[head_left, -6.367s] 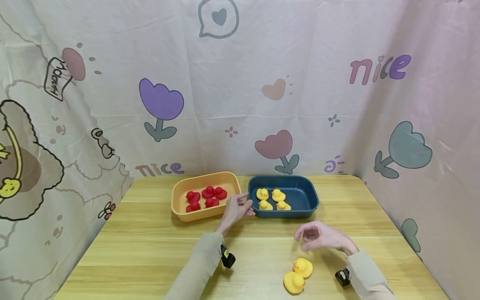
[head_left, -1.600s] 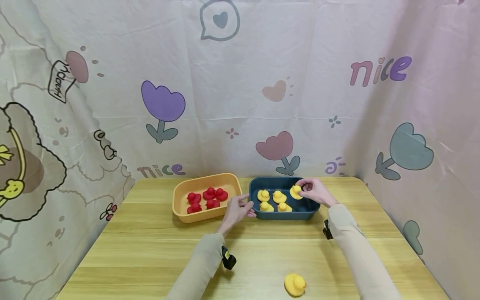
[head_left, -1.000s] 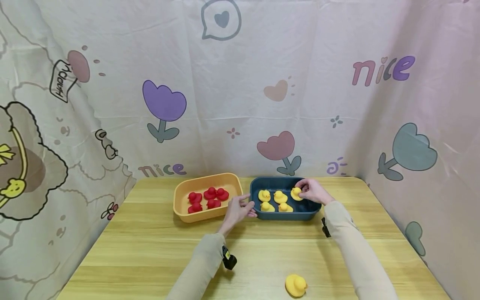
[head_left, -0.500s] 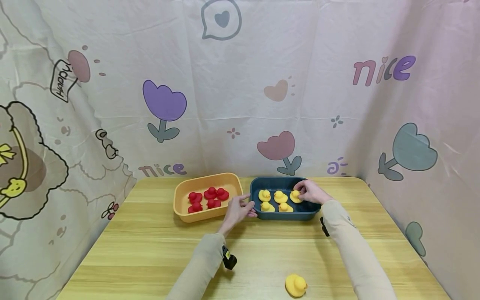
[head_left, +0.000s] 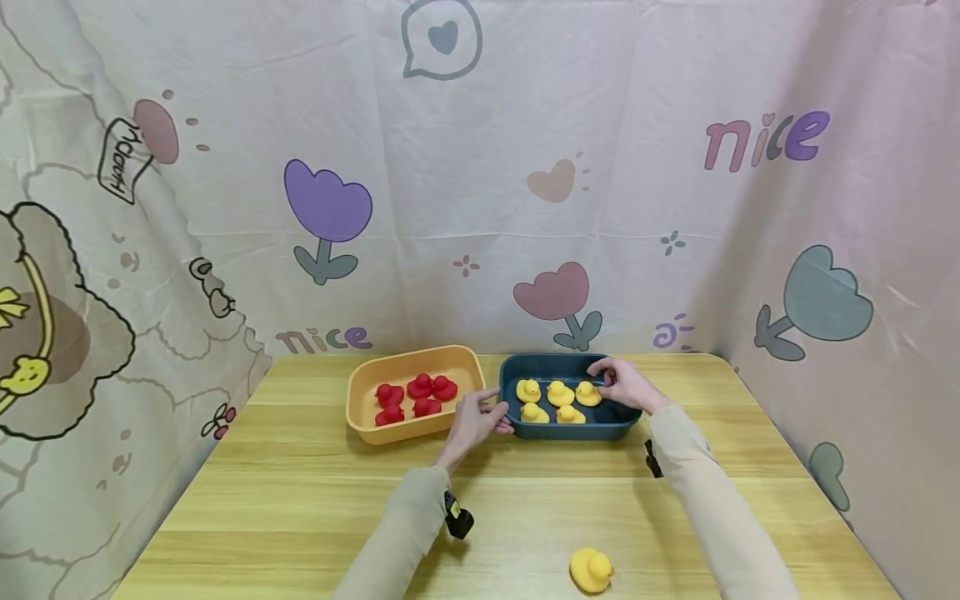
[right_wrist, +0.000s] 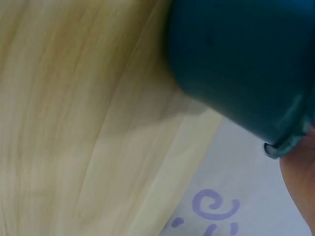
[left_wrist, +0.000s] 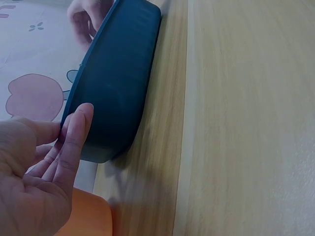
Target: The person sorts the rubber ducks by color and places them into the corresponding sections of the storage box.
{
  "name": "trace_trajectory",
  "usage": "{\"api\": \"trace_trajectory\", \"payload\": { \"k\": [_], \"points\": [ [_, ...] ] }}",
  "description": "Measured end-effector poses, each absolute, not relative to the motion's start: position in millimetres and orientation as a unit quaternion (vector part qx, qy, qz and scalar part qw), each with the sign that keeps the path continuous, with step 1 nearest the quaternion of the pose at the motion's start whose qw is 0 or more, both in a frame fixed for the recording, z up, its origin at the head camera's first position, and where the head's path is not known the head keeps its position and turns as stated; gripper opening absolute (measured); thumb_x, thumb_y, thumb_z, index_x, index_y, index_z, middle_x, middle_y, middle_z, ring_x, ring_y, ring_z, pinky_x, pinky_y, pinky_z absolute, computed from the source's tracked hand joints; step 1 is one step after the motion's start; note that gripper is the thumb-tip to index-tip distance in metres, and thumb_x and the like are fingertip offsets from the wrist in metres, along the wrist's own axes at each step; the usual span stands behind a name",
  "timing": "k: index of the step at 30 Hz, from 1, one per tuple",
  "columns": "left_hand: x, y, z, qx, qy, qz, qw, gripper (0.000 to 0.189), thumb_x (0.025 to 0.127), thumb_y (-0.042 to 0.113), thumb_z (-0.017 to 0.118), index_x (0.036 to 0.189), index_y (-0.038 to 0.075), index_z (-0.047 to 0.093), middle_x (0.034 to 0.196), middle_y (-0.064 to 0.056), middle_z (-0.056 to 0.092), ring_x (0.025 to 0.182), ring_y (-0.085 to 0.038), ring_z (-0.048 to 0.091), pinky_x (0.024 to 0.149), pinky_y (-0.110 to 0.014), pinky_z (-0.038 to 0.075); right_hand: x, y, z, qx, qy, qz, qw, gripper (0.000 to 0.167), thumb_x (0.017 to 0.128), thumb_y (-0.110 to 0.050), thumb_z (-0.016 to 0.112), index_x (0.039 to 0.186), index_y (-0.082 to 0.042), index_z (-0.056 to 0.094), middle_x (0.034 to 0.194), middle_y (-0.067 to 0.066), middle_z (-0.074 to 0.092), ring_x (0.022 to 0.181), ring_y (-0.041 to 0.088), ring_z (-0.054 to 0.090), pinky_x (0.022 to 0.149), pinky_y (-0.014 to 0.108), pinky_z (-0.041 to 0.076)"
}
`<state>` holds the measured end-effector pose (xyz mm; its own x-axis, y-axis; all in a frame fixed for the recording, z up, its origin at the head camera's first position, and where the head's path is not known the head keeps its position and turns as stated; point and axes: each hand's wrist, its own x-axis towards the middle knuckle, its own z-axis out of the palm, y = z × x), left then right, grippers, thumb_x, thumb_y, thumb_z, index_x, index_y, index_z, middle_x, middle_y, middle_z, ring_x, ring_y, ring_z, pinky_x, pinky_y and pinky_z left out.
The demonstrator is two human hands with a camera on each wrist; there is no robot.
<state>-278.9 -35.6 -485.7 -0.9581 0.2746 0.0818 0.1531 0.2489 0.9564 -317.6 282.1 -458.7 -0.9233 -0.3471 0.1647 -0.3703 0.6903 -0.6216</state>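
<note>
My left hand (head_left: pixel 474 421) pinches the left end of the dark blue bin (head_left: pixel 567 431); the left wrist view shows its thumb and fingers (left_wrist: pixel 76 129) on the rim. Inside that bin sit several yellow rubber ducks (head_left: pixel 560 393). My right hand (head_left: pixel 628 385) reaches over the bin's right end, thumb and index finger spread apart. Right by its thumb sits the rearmost right yellow duck (head_left: pixel 587 393), apart from or barely touching the hand. In the right wrist view only a sliver of the hand (right_wrist: pixel 301 172) shows beside the bin's wall.
To the left, a yellow-orange bin (head_left: pixel 416 430) holds several red rubber ducks (head_left: pixel 422 385). One more yellow duck (head_left: pixel 591 571) lies on the wooden table (head_left: pixel 300 500) near the front edge. A patterned curtain (head_left: pixel 450 208) hangs behind the table.
The right hand brought a yellow duck from the table into the blue bin, turned and set it down, and has loosened its fingers from it. The left hand stays on the rim.
</note>
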Motion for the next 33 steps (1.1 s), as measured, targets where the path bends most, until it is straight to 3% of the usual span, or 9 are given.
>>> {"api": "trace_trajectory", "payload": {
  "k": [6,10,16,20,26,33],
  "points": [
    [-279,-37,-486,0.138,0.788,0.598,0.050,0.049,0.100,0.009,0.060,0.145,-0.008,0.047,0.088,-0.026,0.076,0.076,-0.038,0.076,0.075,-0.045,0.064,-285,276,-456,0.231,-0.888,0.388,0.085,0.028,0.083,0.007,0.073,0.111,0.005,0.068,0.077,0.005,0.057,0.064,0.005,0.047,0.054,0.018,0.042],
    [-278,-38,-486,0.139,0.787,0.599,0.047,0.049,0.100,0.008,0.060,0.144,-0.009,0.047,0.087,-0.027,0.076,0.076,-0.039,0.076,0.075,-0.045,0.064,-256,271,-459,0.267,-0.852,0.444,0.077,0.026,0.085,0.005,0.073,0.110,0.000,0.068,0.081,0.008,0.060,0.066,0.003,0.051,0.056,0.018,0.047],
    [-277,-38,-487,0.139,0.777,0.612,0.052,0.049,0.101,0.005,0.058,0.145,-0.011,0.044,0.091,-0.030,0.074,0.078,-0.044,0.074,0.076,-0.048,0.064,-218,268,-469,0.329,-0.807,0.490,-0.012,0.024,0.088,0.003,0.070,0.111,0.004,0.066,0.086,0.018,0.062,0.070,0.008,0.054,0.058,0.021,0.050],
    [-277,-38,-487,0.140,0.782,0.605,0.049,0.049,0.101,0.007,0.059,0.145,-0.010,0.046,0.091,-0.028,0.075,0.077,-0.041,0.075,0.075,-0.044,0.065,-203,270,-474,0.362,-0.771,0.516,-0.090,0.023,0.089,0.005,0.067,0.112,0.009,0.064,0.086,0.026,0.060,0.073,0.006,0.055,0.061,0.021,0.053],
    [-278,-38,-486,0.141,0.787,0.599,0.045,0.049,0.100,0.009,0.060,0.144,-0.009,0.048,0.088,-0.027,0.076,0.076,-0.040,0.076,0.074,-0.043,0.065,-194,270,-483,0.383,-0.715,0.551,-0.195,0.027,0.088,0.009,0.064,0.114,0.017,0.060,0.092,0.036,0.057,0.081,-0.003,0.056,0.068,0.017,0.055],
    [-277,-38,-486,0.143,0.788,0.597,0.048,0.048,0.101,0.007,0.059,0.144,-0.010,0.047,0.091,-0.027,0.076,0.077,-0.040,0.076,0.074,-0.041,0.065,-188,268,-492,0.387,-0.686,0.544,-0.292,0.031,0.086,0.004,0.068,0.114,0.016,0.060,0.089,0.039,0.052,0.080,-0.004,0.054,0.068,0.010,0.051]
  ]
}}
